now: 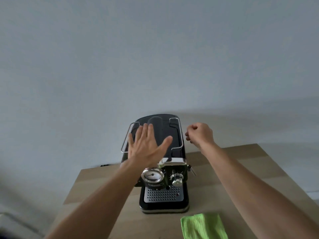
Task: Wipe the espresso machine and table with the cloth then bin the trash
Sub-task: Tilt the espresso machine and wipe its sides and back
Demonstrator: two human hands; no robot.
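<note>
Pale grey wall (155,49) behind; light wooden table (250,169) below, carrying black espresso machine (164,169) at centre. Left hand (146,145) flat over machine top, fingers (146,130) spread wide, thumb splayed toward right-hand rail; contact with the surface likely but not certain. Right hand (200,133) curled into loose fist just beside machine's right edge, fingertips tucked under; whether anything is pinched inside cannot be told. Green cloth (203,226) lying folded on table, well behind both sets of fingers, nearest the body, touched by neither hand. Wiping judged not yet begun. To proceed well: withdraw right hand, gather cloth flat under palm, brace machine with left fingers on top. Wipe top panel between the wire rails (126,140) first, then gauge (152,175), knob (177,179) and drip grille (162,194), table last. No trash or bin in view.
</note>
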